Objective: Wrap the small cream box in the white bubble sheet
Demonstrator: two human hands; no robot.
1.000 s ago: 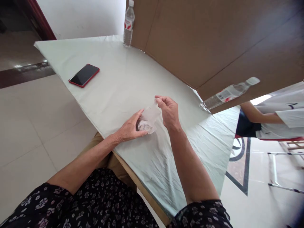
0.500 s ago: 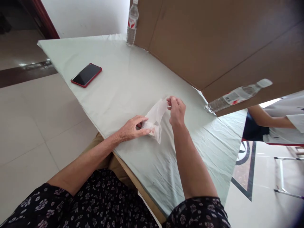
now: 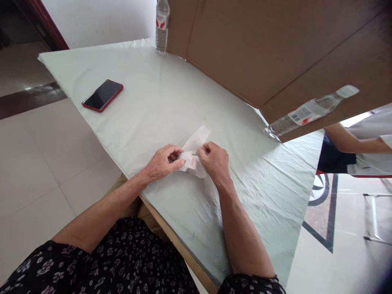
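Over the pale green cloth, a small bundle in thin white wrapping lies between both hands, with reddish print showing on it. Its loose upper flap points away from me. My left hand grips the left side of the wrapping between thumb and fingers. My right hand pinches the wrapping's right side, thumb against fingertips. What is inside the wrapping is too unclear to make out.
A phone with a red edge lies at the left of the cloth-covered table. Brown cardboard panels stand behind, with a bottle upright and another bottle at the right. A person's arm shows beyond.
My right hand has come down and left, from the wrapping's raised end to the bundle's right side. The upper flap is now loose. The view has shifted slightly.
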